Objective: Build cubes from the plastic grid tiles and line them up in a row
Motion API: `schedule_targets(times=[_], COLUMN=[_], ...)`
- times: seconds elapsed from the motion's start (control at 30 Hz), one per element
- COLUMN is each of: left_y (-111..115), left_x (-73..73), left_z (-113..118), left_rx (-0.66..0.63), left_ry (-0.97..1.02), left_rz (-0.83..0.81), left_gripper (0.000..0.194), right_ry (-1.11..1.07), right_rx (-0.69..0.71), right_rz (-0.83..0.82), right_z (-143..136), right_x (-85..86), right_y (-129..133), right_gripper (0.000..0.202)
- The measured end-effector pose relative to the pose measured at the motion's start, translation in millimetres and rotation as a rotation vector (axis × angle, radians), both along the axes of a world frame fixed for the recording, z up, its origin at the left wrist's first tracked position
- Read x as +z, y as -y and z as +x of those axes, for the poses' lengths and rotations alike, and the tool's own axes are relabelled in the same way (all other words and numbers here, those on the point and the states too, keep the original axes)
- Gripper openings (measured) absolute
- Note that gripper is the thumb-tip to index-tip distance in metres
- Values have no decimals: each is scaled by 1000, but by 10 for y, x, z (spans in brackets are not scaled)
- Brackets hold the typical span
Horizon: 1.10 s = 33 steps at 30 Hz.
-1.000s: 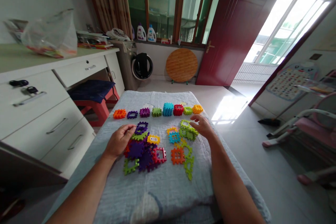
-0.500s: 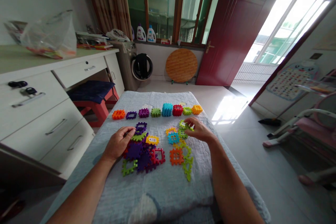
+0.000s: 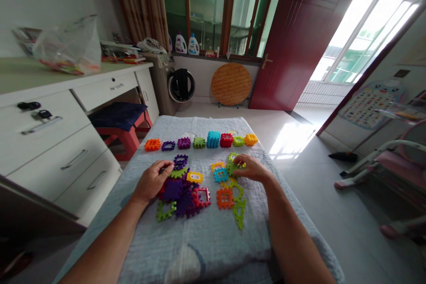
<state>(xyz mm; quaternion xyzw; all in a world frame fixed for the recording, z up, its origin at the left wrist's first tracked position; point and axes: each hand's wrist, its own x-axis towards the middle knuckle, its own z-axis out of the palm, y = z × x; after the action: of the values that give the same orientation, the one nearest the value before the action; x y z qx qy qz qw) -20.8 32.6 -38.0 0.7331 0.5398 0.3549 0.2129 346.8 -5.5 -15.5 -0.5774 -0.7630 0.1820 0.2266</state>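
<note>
My left hand [image 3: 153, 182] rests at the left edge of a pile of plastic interlocking tiles, its thumb and fingers close together. Whatever lies between those fingertips is hidden. Beside them are a green tile [image 3: 179, 173] and purple frame tiles [image 3: 180, 160]. Below spread purple tiles [image 3: 173, 190], a pink-red frame tile [image 3: 202, 196] and a yellow tile [image 3: 195, 177]. My right hand [image 3: 252, 168] is closed on a light-green interlocking tile [image 3: 240, 165], partly covered by the fingers. Next to it lie a blue tile [image 3: 220, 175], an orange tile [image 3: 225, 198] and green triangular tiles [image 3: 239, 213].
Along the far part of the cloth-covered table [image 3: 206, 248] runs a row of sorted tile stacks, among them a blue stack [image 3: 213, 139], a red stack [image 3: 226, 140] and an orange stack [image 3: 152, 144]. A red stool [image 3: 128, 142] and a white desk [image 3: 66, 84] stand at left.
My right hand's fingers have lowered and closed in around the light-green tile. The left hand has kept its place by the pile. The whole view has shifted slightly.
</note>
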Motion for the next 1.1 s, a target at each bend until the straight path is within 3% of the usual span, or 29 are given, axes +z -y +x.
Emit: schedule_targets(times=[0.13, 0.47, 0.63, 0.83, 1.1], left_y=[6, 4, -18, -8, -1], left_x=[14, 10, -50, -41, -27], left_z=[9, 3, -21, -18, -12], left_rx=[4, 7, 0, -12, -5], left_ry=[-2, -13, -27, -22, -8], left_rz=[5, 14, 8, -1, -15], left_gripper=[40, 39, 38, 36, 36], right_ry=[91, 61, -66, -394, -340], right_rx=[-55, -33, 21, -28, -192], right_rz=[8, 44, -11, -139, 132], right_z=[-20, -113, -111, -129, -261], right_x=[3, -42, 9, -41, -145], right_y=[-13, -24, -8, -29, -101], right_gripper=[10, 28, 25, 12, 14])
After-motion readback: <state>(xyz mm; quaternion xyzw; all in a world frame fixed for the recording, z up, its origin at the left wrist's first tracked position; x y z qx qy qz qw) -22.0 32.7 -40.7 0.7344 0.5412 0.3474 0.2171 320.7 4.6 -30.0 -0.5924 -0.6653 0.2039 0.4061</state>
